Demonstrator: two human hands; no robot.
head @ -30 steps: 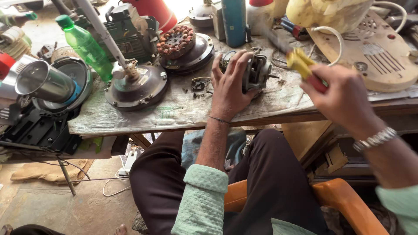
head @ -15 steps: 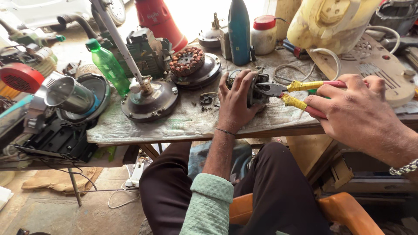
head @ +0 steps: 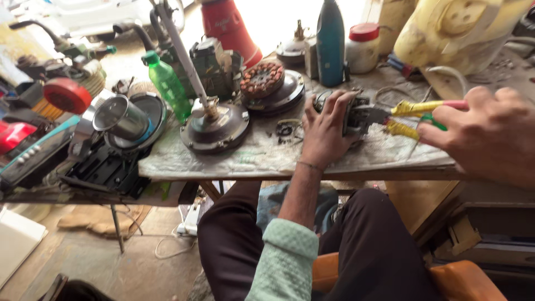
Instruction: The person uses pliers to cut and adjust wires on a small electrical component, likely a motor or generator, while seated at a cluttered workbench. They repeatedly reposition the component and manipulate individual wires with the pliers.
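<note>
Small motor (head: 350, 114) on the counter (head: 256, 156), gripped for pliers work.
It looks heavy, rigid metal; left hand (head: 326, 131) fingers wrap its near side, right hand (head: 490, 136) fingers closed on yellow-handled pliers (head: 407, 117) biting its right end.

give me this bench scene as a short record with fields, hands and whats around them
left hand: left hand clasps a small motor on the bench
right hand: right hand holds pliers with yellow handles, nose at the motor
bench: table covered with worn paper
near left hand: copper winding on a round plate, fan motor with rod
further back: green bottle, dark blue bottle, red-lidded jar
</note>
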